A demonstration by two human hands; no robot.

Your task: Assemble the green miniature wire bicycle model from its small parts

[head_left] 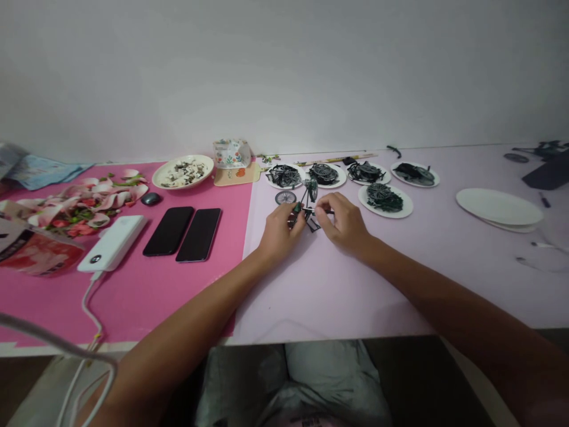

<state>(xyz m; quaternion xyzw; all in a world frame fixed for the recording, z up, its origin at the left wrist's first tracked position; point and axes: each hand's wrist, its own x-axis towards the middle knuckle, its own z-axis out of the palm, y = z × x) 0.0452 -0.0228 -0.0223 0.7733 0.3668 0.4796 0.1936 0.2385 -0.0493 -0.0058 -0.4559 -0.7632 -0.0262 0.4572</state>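
Observation:
A small dark green model bicycle frame [307, 194] is at the middle of the table, with a wheel at its upper part. My left hand [283, 230] is closed on its left side, fingers pinched on the frame. On the right, my right hand [344, 222] pinches a thin tool with a light metal shaft, whose tip reaches the frame between my hands. A loose spoked wheel [285, 197] lies just beyond my left hand. White plates with dark wheels [323, 173] and dark green parts [384, 198] stand behind and to the right.
Two phones [168, 231], a white power bank [112, 243] with a cable, a mouse [151, 198] and scattered petal-like pieces [89, 204] lie on the pink left side. Stacked white plates [498, 207] and a dark block [549, 172] are at the right.

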